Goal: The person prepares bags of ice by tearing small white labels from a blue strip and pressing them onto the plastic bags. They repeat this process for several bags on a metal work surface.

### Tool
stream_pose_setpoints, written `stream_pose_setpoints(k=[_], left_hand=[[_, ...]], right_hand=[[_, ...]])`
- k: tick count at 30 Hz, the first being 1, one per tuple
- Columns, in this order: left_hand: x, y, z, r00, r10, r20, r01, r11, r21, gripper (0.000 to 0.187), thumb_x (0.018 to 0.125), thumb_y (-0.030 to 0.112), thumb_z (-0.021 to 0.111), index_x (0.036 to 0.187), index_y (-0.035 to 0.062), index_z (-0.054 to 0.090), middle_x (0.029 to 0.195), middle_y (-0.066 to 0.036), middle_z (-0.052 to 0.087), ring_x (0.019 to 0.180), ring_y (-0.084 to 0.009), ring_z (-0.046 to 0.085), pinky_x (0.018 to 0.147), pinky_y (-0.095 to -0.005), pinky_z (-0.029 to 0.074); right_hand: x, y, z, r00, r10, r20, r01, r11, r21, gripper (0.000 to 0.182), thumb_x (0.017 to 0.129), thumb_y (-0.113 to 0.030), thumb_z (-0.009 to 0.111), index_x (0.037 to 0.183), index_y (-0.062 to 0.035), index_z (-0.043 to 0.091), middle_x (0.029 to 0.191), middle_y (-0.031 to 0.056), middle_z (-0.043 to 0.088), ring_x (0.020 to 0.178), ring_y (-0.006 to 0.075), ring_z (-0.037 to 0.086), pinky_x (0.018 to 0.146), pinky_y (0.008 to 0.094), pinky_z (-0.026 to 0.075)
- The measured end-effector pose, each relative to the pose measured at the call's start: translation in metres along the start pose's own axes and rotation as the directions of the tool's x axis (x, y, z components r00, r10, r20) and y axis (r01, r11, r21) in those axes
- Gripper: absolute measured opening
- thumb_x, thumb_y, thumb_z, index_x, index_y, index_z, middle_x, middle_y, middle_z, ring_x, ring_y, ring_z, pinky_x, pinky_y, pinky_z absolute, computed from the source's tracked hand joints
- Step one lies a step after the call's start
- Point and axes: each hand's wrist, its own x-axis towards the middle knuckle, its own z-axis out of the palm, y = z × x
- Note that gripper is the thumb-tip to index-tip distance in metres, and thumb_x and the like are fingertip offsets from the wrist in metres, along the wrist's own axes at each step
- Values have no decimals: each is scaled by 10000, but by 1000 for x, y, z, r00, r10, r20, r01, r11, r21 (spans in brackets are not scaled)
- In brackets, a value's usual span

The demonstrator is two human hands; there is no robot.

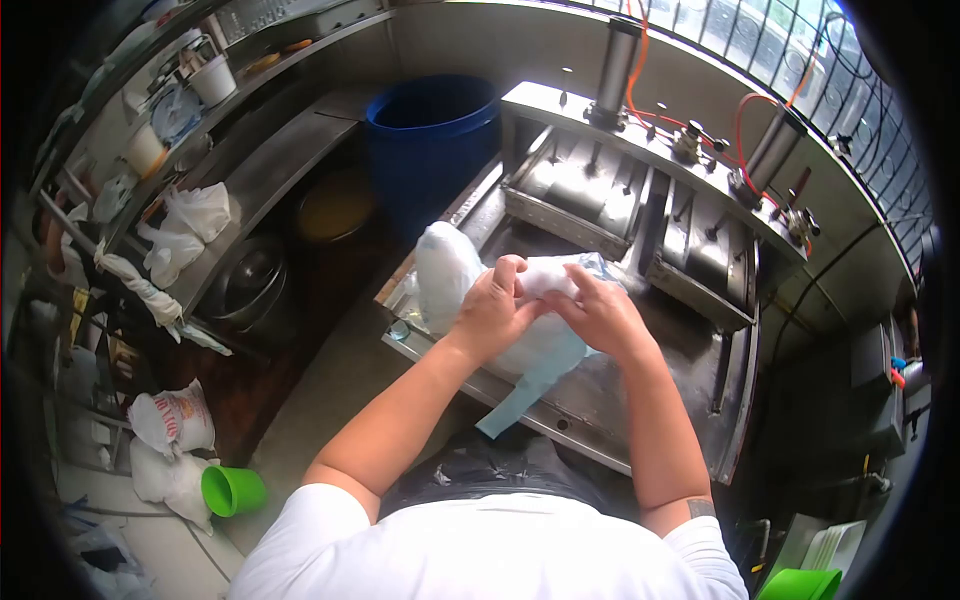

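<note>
Both hands are at a white plastic bag (547, 277) over the near side of a metal press table. My left hand (492, 308) is closed on the bag's left part, thumb and fingers pinched in. On its right part my right hand (602, 312) grips with bent fingers. Below the hands hangs a pale, filled-looking part of the plastic, and a light blue plastic strip (525, 395) trails over the table's front edge. Left of my left hand stands a rounded white plastic-wrapped bundle (446, 268). What is inside the plastic cannot be made out.
Behind the hands are two metal press plates (585, 185) (705, 245) under upright cylinders (614, 70) with orange hoses. A blue barrel (432, 140) stands at the back. Shelves (270, 150) with bags line the left; a green bucket (234, 491) lies by white sacks (172, 418).
</note>
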Motion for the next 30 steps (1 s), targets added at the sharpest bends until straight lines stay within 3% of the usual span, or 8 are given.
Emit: stream_pose_setpoints(k=[4, 8, 10, 17, 20, 23, 27, 30], left_hand=[[-11, -31, 9, 953, -289, 87, 302, 919, -254, 704, 883, 447, 915, 1310, 54, 517, 1071, -104, 647, 940, -229, 645, 846, -401, 561], [-53, -54, 32, 991, -107, -80, 102, 992, -71, 881, 888, 492, 892, 1492, 12, 465, 1314, -222, 620, 1180, -348, 628, 1059, -462, 516], [-66, -51, 36, 996, -13, 92, 23, 993, -113, 1033, 905, 485, 865, 1625, -32, 335, 1527, -311, 495, 1418, -461, 495, 1216, -517, 399], [-84, -98, 62, 993, -46, 109, 35, 994, 101, 1016, 944, 419, 818, 1647, -64, 264, 1560, -344, 456, 1485, -500, 433, 1248, -519, 369], [-100, -88, 40, 953, -256, 160, 254, 967, 37, 996, 954, 416, 802, 1635, -89, 280, 1572, -328, 461, 1492, -486, 431, 1259, -486, 363], [-121, -71, 11, 928, -263, 266, 305, 943, -132, 973, 956, 445, 803, 1615, -100, 337, 1573, -321, 476, 1489, -463, 450, 1261, -484, 360], [-126, -48, -40, 703, 86, 706, 406, 767, -498, 880, 977, 472, 790, 1608, -28, 436, 1594, -232, 529, 1425, -341, 545, 1172, -440, 452], [-110, -31, -81, 605, 100, 790, 450, 776, -443, 568, 1004, 401, 763, 1392, 10, 623, 1265, -145, 704, 1128, -242, 653, 957, -386, 517]], right_hand=[[-9, 7, 14, 1000, 10, -18, -9, 999, 46, 590, 996, -398, 747, 1450, -50, 603, 1003, 251, 777, 947, 434, 766, 823, 497, 588], [-47, 8, 44, 974, 161, -162, -130, 973, 190, 684, 974, -294, 794, 1558, -77, 513, 1037, 230, 780, 918, 435, 765, 830, 485, 585], [-68, 11, 67, 946, 246, -210, -187, 946, 265, 721, 969, -265, 802, 1591, -86, 483, 1074, 233, 777, 940, 438, 762, 841, 486, 583], [-117, 39, 125, 927, 267, -265, -235, 961, 147, 673, 930, -141, 808, 1548, -76, 551, 1290, 257, 717, 1161, 417, 718, 984, 470, 574], [-139, 47, 136, 944, 150, -293, -128, 987, 95, 467, 934, -114, 795, 1375, -30, 669, 1187, 225, 751, 1073, 370, 744, 952, 420, 583], [-145, -1, 114, 909, 411, 75, -417, 887, 199, 280, 930, -86, 794, 1179, 14, 712, 1040, 119, 769, 981, 180, 719, 894, 330, 567], [-128, -41, 105, 911, 150, 384, -344, 790, 508, 177, 927, 48, 783, 1081, 7, 707, 944, 6, 723, 892, 88, 647, 813, 280, 548], [-110, -51, 102, 932, -68, 356, -175, 777, 605, 198, 917, 44, 810, 1066, -2, 688, 917, 27, 743, 887, 95, 686, 798, 288, 566]])
